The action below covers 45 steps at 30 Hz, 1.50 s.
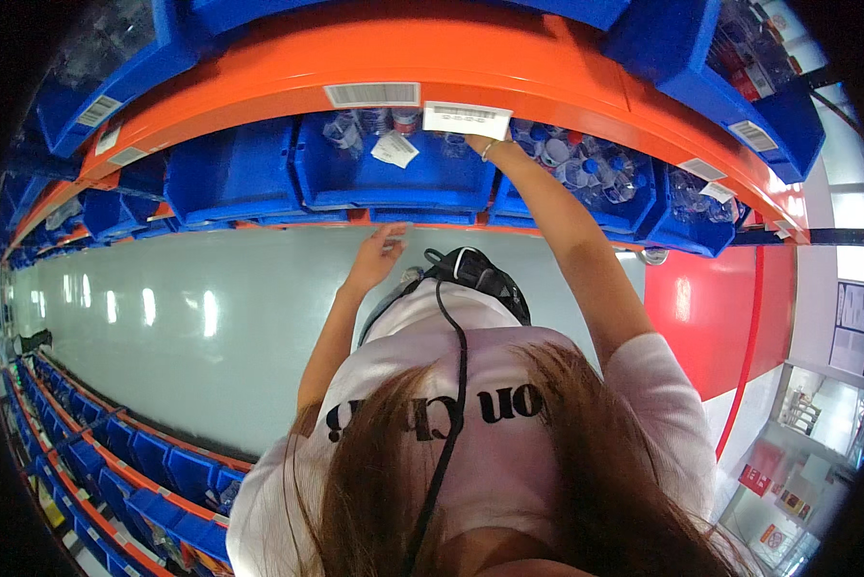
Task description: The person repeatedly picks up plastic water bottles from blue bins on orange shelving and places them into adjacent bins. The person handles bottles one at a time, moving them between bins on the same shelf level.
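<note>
My right hand [484, 146] reaches into a blue plastic bin [403, 186] on the shelf. A white barcode label [466, 120] and the orange beam hide most of its fingers, so what it holds cannot be told. Inside that bin lie clear plastic bottles or cups [343, 131] and a white printed tag [395, 148]. Lower down, in front of the bins, my left hand [380, 254] hangs with loosely bent fingers and nothing in it.
An orange shelf beam [475, 54] crosses above the bins. To the right, another blue bin holds several clear bottles with blue caps [594, 173]. Behind me runs a second rack of blue bins [150, 461]. The grey floor [158, 310] meets a red area [713, 310].
</note>
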Each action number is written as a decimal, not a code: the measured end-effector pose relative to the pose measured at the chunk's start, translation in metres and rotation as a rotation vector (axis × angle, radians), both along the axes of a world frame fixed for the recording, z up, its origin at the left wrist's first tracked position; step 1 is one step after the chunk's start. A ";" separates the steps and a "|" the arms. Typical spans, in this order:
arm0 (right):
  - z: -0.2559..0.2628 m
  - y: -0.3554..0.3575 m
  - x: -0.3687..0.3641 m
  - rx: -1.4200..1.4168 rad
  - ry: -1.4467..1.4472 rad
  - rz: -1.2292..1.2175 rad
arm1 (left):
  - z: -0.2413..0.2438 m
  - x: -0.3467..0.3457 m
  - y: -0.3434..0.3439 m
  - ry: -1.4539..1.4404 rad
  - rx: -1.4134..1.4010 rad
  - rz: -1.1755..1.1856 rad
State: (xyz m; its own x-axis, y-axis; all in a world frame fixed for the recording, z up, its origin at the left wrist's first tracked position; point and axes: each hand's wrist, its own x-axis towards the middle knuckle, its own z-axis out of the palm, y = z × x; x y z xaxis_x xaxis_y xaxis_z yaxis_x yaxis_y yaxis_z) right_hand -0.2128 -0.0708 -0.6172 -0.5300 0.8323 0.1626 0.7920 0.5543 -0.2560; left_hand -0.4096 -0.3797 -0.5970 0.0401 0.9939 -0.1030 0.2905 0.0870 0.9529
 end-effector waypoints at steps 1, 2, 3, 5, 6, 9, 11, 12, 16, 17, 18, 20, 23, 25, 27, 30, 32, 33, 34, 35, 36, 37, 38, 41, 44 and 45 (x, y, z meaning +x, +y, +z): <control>-0.006 0.005 -0.009 0.026 0.006 -0.031 | -0.002 -0.010 -0.013 -0.008 -0.041 0.032; -0.013 0.007 -0.014 0.080 0.018 -0.068 | -0.003 -0.018 -0.025 -0.018 -0.082 0.062; -0.019 0.008 -0.019 0.132 0.038 -0.110 | -0.009 -0.025 -0.037 -0.025 -0.058 0.074; -0.028 0.009 -0.024 0.225 0.092 -0.197 | -0.020 -0.033 -0.055 -0.035 -0.010 0.092; -0.035 0.007 -0.025 0.265 0.121 -0.236 | -0.012 -0.032 -0.061 -0.047 -0.111 0.109; -0.048 0.007 -0.030 0.343 0.179 -0.284 | -0.009 -0.036 -0.068 -0.055 -0.111 0.096; -0.054 0.000 -0.025 0.357 0.170 -0.245 | -0.007 -0.039 -0.065 -0.038 -0.162 0.071; -0.053 -0.003 -0.024 0.362 0.166 -0.214 | -0.006 -0.041 -0.059 -0.027 -0.143 0.055; 0.009 -0.056 -0.041 0.341 0.021 -0.009 | -0.003 -0.053 -0.037 0.162 -0.054 0.068; 0.028 -0.073 -0.037 0.310 -0.037 0.017 | -0.002 -0.052 -0.024 0.214 -0.029 0.053; 0.064 -0.097 -0.034 0.177 -0.029 0.021 | 0.004 -0.051 -0.008 0.229 0.036 0.012; 0.115 -0.136 -0.026 0.076 0.027 0.037 | 0.023 -0.037 0.024 0.318 0.215 0.023; 0.161 -0.180 -0.013 0.108 0.181 0.088 | 0.052 -0.006 0.055 0.387 0.377 0.056; 0.185 -0.204 0.002 0.100 0.307 0.118 | 0.069 0.018 0.071 0.371 0.400 0.021; 0.201 -0.224 0.018 0.110 0.384 0.110 | 0.083 0.042 0.081 0.323 0.368 -0.066; 0.217 -0.239 0.048 0.120 0.386 0.094 | 0.084 0.077 0.085 0.278 0.411 -0.171; 0.222 -0.241 0.070 0.102 0.430 0.085 | 0.083 0.101 0.092 0.230 0.403 -0.214; 0.222 -0.238 0.083 0.100 0.447 0.051 | 0.084 0.114 0.099 0.253 0.424 -0.234; 0.220 -0.234 0.095 0.097 0.465 0.019 | 0.085 0.128 0.108 0.277 0.446 -0.252; 0.217 -0.229 0.108 0.094 0.482 -0.012 | 0.085 0.142 0.117 0.300 0.466 -0.269; 0.212 -0.222 0.121 0.101 0.487 -0.031 | 0.079 0.157 0.128 0.249 0.463 -0.271; 0.204 -0.212 0.134 0.108 0.491 -0.041 | 0.071 0.170 0.140 0.278 0.509 -0.276; 0.195 -0.202 0.147 0.115 0.494 -0.050 | 0.064 0.182 0.151 0.307 0.555 -0.279; 0.172 -0.172 0.177 0.072 0.471 -0.040 | 0.036 0.215 0.177 0.268 0.503 -0.266; 0.144 -0.137 0.194 0.030 0.471 0.000 | -0.012 0.230 0.193 0.173 0.374 -0.186; 0.132 -0.127 0.198 0.011 0.479 0.006 | -0.017 0.236 0.195 0.202 0.326 -0.174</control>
